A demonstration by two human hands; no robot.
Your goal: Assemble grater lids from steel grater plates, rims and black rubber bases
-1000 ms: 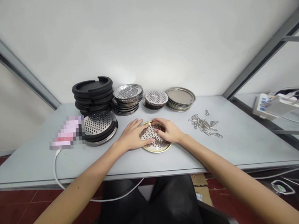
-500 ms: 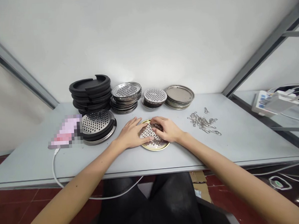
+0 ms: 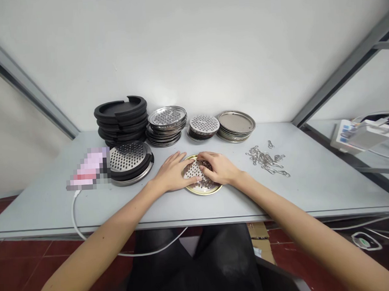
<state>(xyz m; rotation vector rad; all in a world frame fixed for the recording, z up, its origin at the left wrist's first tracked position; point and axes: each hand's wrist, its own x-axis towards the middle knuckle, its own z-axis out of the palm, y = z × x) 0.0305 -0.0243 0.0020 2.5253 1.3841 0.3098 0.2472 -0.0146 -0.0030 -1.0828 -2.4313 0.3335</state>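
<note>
On the table in front of me lies a round metal grater disc (image 3: 192, 171) with rows of holes, set on a shallow plate with a gold-coloured rim (image 3: 203, 193). My left hand (image 3: 173, 172) grips its left side, with the thumb across the perforated top and the index finger along the far edge. My right hand (image 3: 220, 168) is closed over the right side, fingers curled on the disc and hiding part of it. Behind my left hand, another perforated grater disc (image 3: 126, 157) sits in a black ring on a metal plate.
Along the wall stand a stack of black rings (image 3: 121, 119), grater plates (image 3: 167, 121), smaller grater discs (image 3: 204, 125) and plain metal plates (image 3: 235, 122). Metal clips (image 3: 265, 159) lie scattered at right. A phone (image 3: 88, 168) with a white cable lies left; a power strip (image 3: 350, 135) is far right.
The view has shifted slightly, so the things on the table appear a little further right. Both hands stay on the grater disc with almost the same hold.
</note>
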